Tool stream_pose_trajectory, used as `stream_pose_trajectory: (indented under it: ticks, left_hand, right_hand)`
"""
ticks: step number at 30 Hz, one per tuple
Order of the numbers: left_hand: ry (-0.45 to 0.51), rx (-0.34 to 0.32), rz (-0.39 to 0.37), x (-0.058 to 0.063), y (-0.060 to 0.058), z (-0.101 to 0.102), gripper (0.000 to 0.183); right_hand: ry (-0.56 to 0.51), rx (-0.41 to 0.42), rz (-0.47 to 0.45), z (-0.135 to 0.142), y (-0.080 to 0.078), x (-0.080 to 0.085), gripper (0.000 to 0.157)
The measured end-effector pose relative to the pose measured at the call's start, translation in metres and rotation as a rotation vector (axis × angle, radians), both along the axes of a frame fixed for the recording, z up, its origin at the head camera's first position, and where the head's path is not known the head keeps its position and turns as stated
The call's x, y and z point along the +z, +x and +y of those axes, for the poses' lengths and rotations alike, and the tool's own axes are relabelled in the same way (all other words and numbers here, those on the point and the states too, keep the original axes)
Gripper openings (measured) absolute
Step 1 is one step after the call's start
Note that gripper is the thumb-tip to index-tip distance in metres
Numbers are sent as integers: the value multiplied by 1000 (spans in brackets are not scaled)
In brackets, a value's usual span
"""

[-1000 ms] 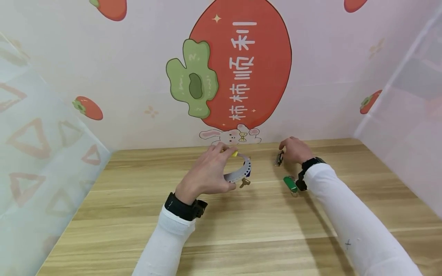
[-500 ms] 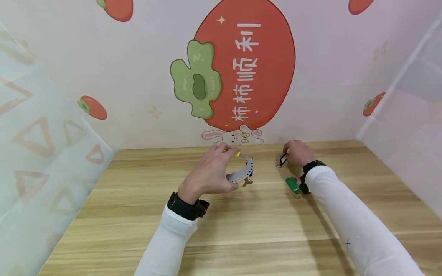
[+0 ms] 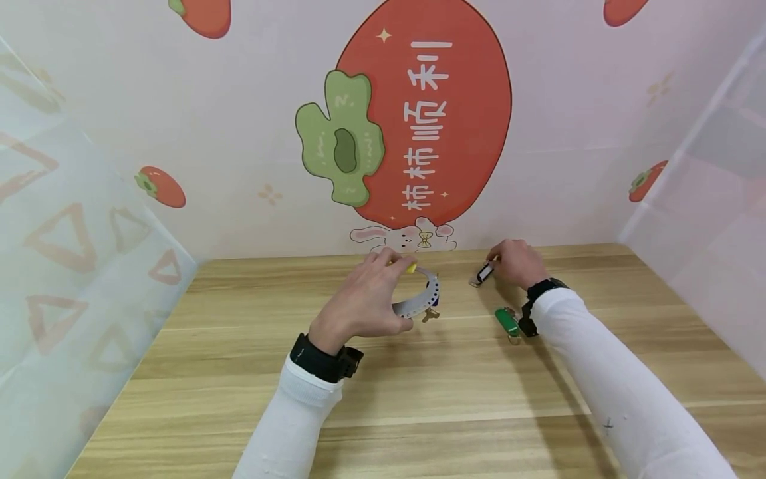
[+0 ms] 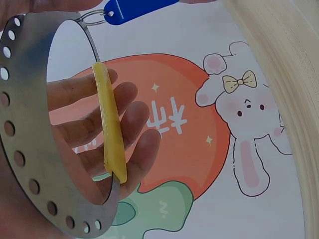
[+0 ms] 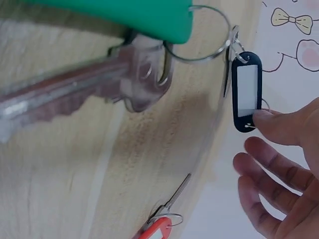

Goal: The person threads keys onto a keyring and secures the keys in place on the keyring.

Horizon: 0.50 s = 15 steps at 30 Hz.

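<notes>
We see a wood table, its grain running crosswise, below a pale wall printed with a big red fruit and a rabbit just above the back edge. Over the wood, the left hand (image 3: 362, 296) holds a metal ring (image 4: 31, 172) with a yellow sleeve (image 4: 110, 124) — a blue key tag (image 4: 142, 10) is linked to it. Near the wall, we find the right hand (image 3: 519, 264) pinching a black key tag (image 5: 247, 92) by one end; a green key tag (image 3: 507, 322) lies near that wrist.

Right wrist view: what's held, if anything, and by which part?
The right hand holds a black, white-labelled oblong plastic key tag, by its lower end in that view.
</notes>
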<state>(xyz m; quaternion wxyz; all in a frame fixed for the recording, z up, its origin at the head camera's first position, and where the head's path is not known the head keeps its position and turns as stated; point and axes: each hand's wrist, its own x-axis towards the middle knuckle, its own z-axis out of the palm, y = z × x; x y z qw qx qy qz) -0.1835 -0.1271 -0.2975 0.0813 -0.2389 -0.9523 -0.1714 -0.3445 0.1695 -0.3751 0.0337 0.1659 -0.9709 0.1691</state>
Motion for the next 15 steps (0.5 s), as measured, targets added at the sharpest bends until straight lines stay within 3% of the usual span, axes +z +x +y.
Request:
stream_pose_trajectory:
  ticks: [7,15]
  left_hand:
    - [0,-2,-10,-1,0,0,82]
    - [-2,-2,-6,0,0,1,82]
  right_hand:
    - [-127,8,46,-3,6,5,18]
    - [-242,41,139,-12,24,19,16]
